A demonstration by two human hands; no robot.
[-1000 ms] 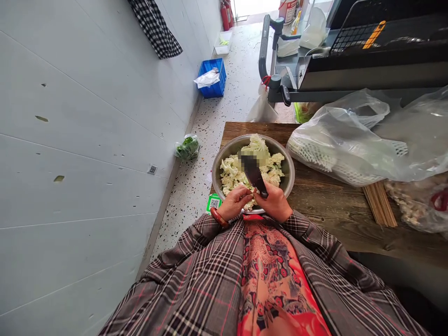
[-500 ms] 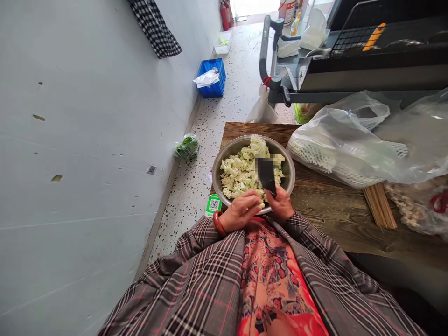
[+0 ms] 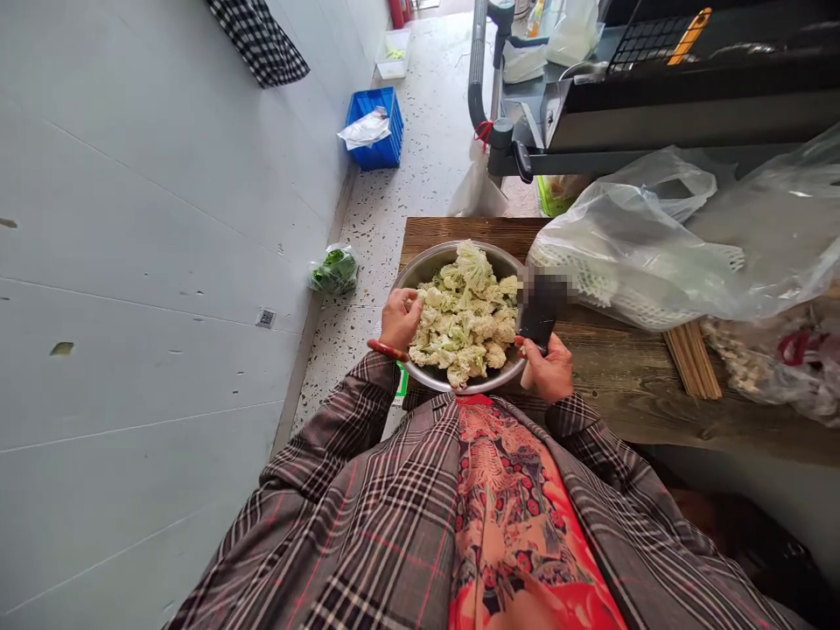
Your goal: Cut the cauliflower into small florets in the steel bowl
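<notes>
Cauliflower florets (image 3: 463, 319) are heaped in a round metal bowl (image 3: 430, 379) at the front of the wooden table. My left hand (image 3: 400, 319), with a reddish-brown bangle at its wrist, is at the bowl's left rim beside the florets. Its fingers are curled, and what they hold, if anything, is too small to name. At the right rim my right hand (image 3: 549, 366) grips a dark-bladed knife (image 3: 538, 306), whose blade points up and away from me and is partly pixelated.
Clear plastic bags (image 3: 649, 236) and wooden sticks (image 3: 692, 360) lie on the wooden table (image 3: 610, 385) at the right. Beyond stands a cart with a black handle (image 3: 478, 70). Bagged greens (image 3: 334, 269) and a blue crate (image 3: 375, 127) are on the floor by the wall.
My left hand has moved left from the bowl's near edge to its left rim. My right hand has shifted right with the knife, uncovering more florets. The view has shifted slightly.
</notes>
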